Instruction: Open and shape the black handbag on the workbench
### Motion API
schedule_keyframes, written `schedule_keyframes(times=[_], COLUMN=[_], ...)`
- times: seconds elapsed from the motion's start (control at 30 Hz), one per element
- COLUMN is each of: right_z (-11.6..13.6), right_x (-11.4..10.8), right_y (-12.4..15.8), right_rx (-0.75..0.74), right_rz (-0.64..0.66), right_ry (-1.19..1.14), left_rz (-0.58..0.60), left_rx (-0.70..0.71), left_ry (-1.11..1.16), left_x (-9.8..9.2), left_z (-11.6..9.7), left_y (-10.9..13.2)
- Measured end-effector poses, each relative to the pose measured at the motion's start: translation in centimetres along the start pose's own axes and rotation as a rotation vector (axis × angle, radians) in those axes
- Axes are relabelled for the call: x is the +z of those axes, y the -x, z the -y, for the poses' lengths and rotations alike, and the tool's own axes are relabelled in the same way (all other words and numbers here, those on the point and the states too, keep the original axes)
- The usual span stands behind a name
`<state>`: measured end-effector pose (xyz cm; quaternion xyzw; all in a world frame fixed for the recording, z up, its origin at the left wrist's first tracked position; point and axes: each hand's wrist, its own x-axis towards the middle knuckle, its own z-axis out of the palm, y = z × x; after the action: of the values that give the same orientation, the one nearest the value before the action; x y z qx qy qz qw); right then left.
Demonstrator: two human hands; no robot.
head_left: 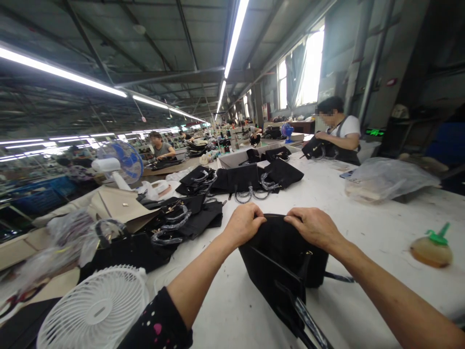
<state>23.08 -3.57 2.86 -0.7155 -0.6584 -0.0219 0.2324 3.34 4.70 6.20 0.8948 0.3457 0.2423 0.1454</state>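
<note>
A black bag [281, 257] stands tilted on a white table [370, 252], gripped at its top edge by a worker's two hands, the left hand [244, 224] and right hand [313, 226] each pinching the rim between thumb and fingers, slightly apart. A film-wrapped handle [309, 320] extends below them. Beyond the hands lie more black bags [242, 177]; to their left, near the sleeved forearm, sits a white fan [96, 308]. Right of the hands, a green-topped bottle [433, 251] rests well apart, with clear plastic [387, 177] farther off, near a seated co-worker [345, 133] handling dark material.
</note>
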Motion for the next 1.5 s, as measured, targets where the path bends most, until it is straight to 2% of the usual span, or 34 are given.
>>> schedule_keyframes(times=[0.27,0.57,0.73,0.83,0.93,1.07,1.23,1.5], right_z=[0.3,1.2,3.4,4.0,3.1,1.2,-0.1,-0.4], right_x=[-0.1,-0.6,-0.7,-1.4,-2.4,-2.9,-2.2,-2.1], right_y=[-0.2,-0.7,-2.1,-2.1,-0.9,0.2,-1.0,-1.3], right_rx=[0.023,0.09,-0.082,-0.104,-0.086,-0.03,0.031,0.031], right_rz=[0.009,0.075,0.127,0.151,0.127,0.151,0.145,0.142], right_ry=[-0.046,-0.032,-0.039,0.06,0.135,0.118,0.091,0.03], left_rz=[-0.021,-0.061,-0.051,-0.044,0.06,0.177,0.12,0.004], left_rx=[-0.105,-0.043,-0.039,-0.012,-0.001,-0.089,-0.073,0.0], left_ry=[-0.055,-0.151,-0.16,-0.084,-0.027,0.013,0.097,0.12], left_x=[0.2,0.8,0.7,-0.1,-0.6,0.2,1.4,1.4], left_z=[-0.1,0.0,0.0,0.5,1.4,2.0,1.5,1.4], left_y=[-0.3,-0.5,-0.4,0.4,1.1,0.8,-0.6,-0.2])
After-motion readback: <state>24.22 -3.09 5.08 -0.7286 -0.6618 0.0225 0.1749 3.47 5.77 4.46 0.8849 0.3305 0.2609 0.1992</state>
